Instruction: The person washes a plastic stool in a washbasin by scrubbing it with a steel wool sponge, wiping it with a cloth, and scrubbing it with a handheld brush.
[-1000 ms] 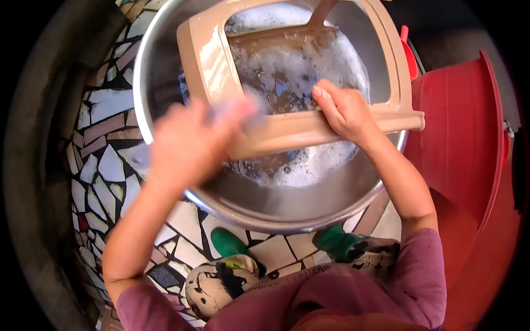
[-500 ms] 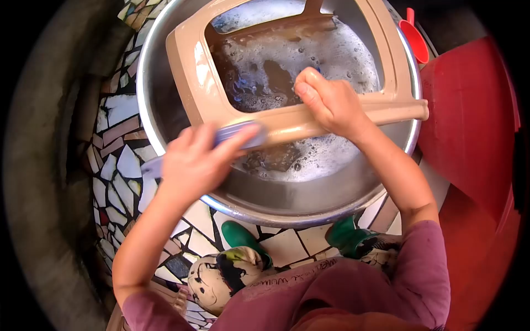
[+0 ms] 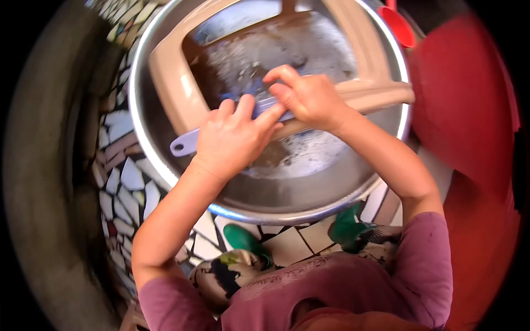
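My left hand point(image 3: 234, 135) is closed round a scrubbing brush with a lavender handle point(image 3: 185, 143), which has a hanging hole at its end. The brush lies along the near bar of a beige plastic frame point(image 3: 171, 88) that looks like part of a stool or chair; its bristles are hidden. On the same bar, just right of the brush, my right hand point(image 3: 314, 102) grips with index finger and thumb parted, the other fingers out of sight. The frame stands tilted in a large round metal basin point(image 3: 298, 201) of brownish, sudsy water point(image 3: 309, 157).
A red plastic dipper point(image 3: 398, 27) is beyond the basin's right rim. Large red surfaces point(image 3: 464, 99) line the right side. Broken-tile mosaic flooring point(image 3: 132, 176) and a dark wall or ledge point(image 3: 38, 165) lie to the left. Green boots point(image 3: 240, 237) stand below the basin.
My left hand has pushed the brush right and up along the bar, close to my right hand. The right index finger and thumb have loosened. The view has shifted slightly.
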Available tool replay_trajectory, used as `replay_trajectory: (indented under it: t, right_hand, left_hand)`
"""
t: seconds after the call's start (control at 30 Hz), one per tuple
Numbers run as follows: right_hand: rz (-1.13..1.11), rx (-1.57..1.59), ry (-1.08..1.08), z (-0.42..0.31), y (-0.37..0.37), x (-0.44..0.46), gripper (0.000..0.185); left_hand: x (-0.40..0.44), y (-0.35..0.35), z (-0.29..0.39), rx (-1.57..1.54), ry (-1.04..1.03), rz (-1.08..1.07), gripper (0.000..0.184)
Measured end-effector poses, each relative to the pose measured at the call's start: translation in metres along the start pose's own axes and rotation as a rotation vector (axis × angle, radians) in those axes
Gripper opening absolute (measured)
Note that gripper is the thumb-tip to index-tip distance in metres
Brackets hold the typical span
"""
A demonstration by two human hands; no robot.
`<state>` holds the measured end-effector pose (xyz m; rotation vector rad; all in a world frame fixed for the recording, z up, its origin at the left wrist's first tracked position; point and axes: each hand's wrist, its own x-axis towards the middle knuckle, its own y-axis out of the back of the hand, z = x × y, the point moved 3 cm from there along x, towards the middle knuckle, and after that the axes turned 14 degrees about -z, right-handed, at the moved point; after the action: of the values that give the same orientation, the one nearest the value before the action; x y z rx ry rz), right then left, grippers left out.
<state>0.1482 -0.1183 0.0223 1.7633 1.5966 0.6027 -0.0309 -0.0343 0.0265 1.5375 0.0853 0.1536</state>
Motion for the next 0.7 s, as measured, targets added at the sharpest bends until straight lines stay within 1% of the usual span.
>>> replay_trajectory:
  t: [0.03, 0.07, 0.1, 0.13, 0.2, 0.23, 0.3, 0.33, 0.4, 0.43, 0.47, 0.5, 0.53, 0.6, 0.67, 0.7]
  right_hand:
    - [0.063, -0.180, 0.155, 0.005, 0.012, -0.009, 0.028]
    - [0.116, -0.363, 0.310, 0.007, 0.027, -0.023, 0.031]
    - [0.124, -0.451, 0.316, 0.012, 0.051, -0.049, 0.039]
    - [0.143, -0.469, 0.286, 0.025, 0.074, -0.073, 0.039]
    - [0.516, -0.870, 0.103, 0.057, 0.120, -0.114, 0.034]
    - [0.521, -0.870, 0.087, 0.080, 0.122, -0.121, 0.034]
    - [0.594, -0.210, -0.281, 0.154, 0.118, -0.126, 0.036]
    - [0.631, 0.169, -0.268, 0.158, 0.100, -0.120, 0.043]
    - [0.535, 0.527, -0.332, 0.159, 0.095, -0.120, 0.045]
    - [0.537, 0.575, -0.327, 0.156, 0.093, -0.118, 0.045]
    - [0.546, 0.617, -0.311, 0.154, 0.094, -0.115, 0.045]
    - [0.490, 0.629, -0.311, 0.158, 0.094, -0.116, 0.046]
    - [0.496, 0.640, -0.288, 0.158, 0.095, -0.117, 0.046]
    - [0.432, 0.682, -0.256, 0.161, 0.090, -0.124, 0.046]
    - [0.424, 0.680, -0.228, 0.170, 0.086, -0.130, 0.046]
    - [0.438, 0.698, -0.229, 0.165, 0.086, -0.134, 0.045]
  left_hand:
    - [0.020, -0.001, 0.004, -0.014, 0.005, 0.021, 0.055]
    - [0.011, 0.008, 0.003, -0.052, 0.023, 0.011, 0.056]
    - [-0.007, 0.006, -0.005, -0.020, 0.050, 0.018, 0.054]
    - [-0.029, 0.001, -0.020, -0.003, 0.100, 0.013, 0.056]
    - [-0.053, 0.004, -0.035, 0.024, 0.156, -0.003, 0.052]
    - [-0.049, 0.005, -0.031, 0.055, 0.155, -0.014, 0.052]
    - [-0.033, 0.007, -0.022, 0.097, 0.134, -0.036, 0.052]
    - [-0.021, 0.008, -0.013, 0.109, 0.111, -0.055, 0.053]
    - [0.012, 0.006, 0.017, 0.072, 0.041, -0.004, 0.057]
    - [0.036, 0.013, 0.036, 0.038, 0.023, -0.026, 0.054]
    - [0.061, 0.016, 0.053, 0.016, -0.003, 0.003, 0.054]
    - [0.086, 0.019, 0.070, -0.007, -0.063, 0.033, 0.053]
    - [0.106, 0.020, 0.088, -0.002, -0.091, 0.078, 0.051]
    - [0.132, 0.019, 0.106, -0.006, -0.090, 0.058, 0.049]
    - [0.119, 0.020, 0.092, -0.088, 0.007, 0.026, 0.046]
    - [0.101, 0.018, 0.080, -0.086, 0.077, -0.031, 0.044]
